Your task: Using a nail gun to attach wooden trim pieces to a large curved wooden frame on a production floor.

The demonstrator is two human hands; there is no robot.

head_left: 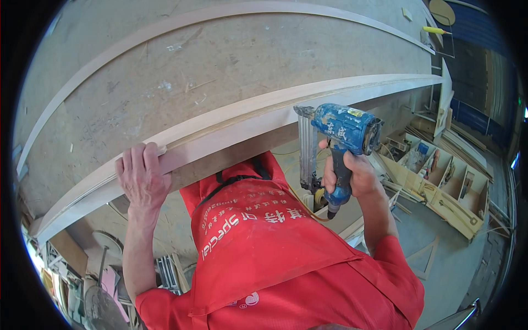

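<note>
Right hand (358, 171) wrapped round the handle of the nail gun (344, 125); left hand (144, 175) grasping the board (236, 136), fingers over its top. Gun: blue, scuffed, pale smears, silver magazine, held at the bench's near edge right of centre, nose toward the board; contact unclear. Board: long, pale, tan edge line, along the bench (220, 60) front. Gun blocks a bit of it. Beyond: thin strip (242, 9). Right: wooden toolbox (448, 212), yellow-handled tool (434, 30).
</note>
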